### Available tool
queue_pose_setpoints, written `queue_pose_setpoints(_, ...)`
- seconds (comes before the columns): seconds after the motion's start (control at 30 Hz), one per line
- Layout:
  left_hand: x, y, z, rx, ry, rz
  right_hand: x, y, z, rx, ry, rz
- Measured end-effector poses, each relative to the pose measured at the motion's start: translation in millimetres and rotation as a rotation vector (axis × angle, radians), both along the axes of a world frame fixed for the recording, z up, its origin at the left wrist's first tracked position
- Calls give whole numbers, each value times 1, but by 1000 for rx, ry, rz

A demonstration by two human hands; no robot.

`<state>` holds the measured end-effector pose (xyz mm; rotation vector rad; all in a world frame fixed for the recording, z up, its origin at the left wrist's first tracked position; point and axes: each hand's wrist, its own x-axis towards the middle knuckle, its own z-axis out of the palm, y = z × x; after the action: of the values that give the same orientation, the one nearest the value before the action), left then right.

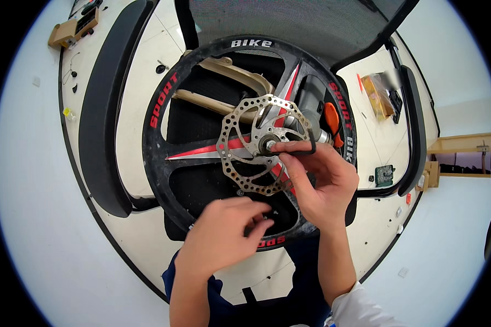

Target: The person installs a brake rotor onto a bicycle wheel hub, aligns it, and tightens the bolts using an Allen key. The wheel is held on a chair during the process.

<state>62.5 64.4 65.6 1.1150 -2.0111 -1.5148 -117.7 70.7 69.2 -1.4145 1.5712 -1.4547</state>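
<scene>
A black wheel point(154, 158) with red-and-silver spokes lies flat on a chair seat point(191, 122). A drilled metal brake disc point(264, 102) sits over its hub. My right hand point(327, 185) pinches a black L-shaped hex key point(312, 141), with its fingertips beside the hub axle point(270, 145). The far end of the key is partly hidden by the fingers. Over the near left part of the rim, my left hand point(223, 231) hangs with curled fingers, thumb and forefinger apart, and nothing visible between them. A small bolt point(240, 192) lies just below the disc.
Under the wheel are a beige fork point(232, 71), a grey tool point(311, 98) and an orange handle point(331, 117). Chair armrests rise at left point(106, 109) and right point(413, 136). A green case point(384, 175) and a yellow package point(375, 95) lie on the floor at right.
</scene>
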Motion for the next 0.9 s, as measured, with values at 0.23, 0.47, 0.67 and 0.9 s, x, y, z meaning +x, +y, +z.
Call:
queue_pose_setpoints(0.23, -47, -37, 4, -522, 98, 414, -30, -2, 20, -70, 397, -46)
queue_pose_setpoints(0.47, -28, -27, -28, -480, 17, 411, 1, 4, -3, -58, 42, 113)
queue_pose_setpoints(0.67, -17, -34, -27, -700, -75, 328, 6, 2, -9, -99, -32, 123)
queue_pose_setpoints(0.9, -28, -33, -32, -751, -71, 339, -1, 3, -8, -175, 40, 111)
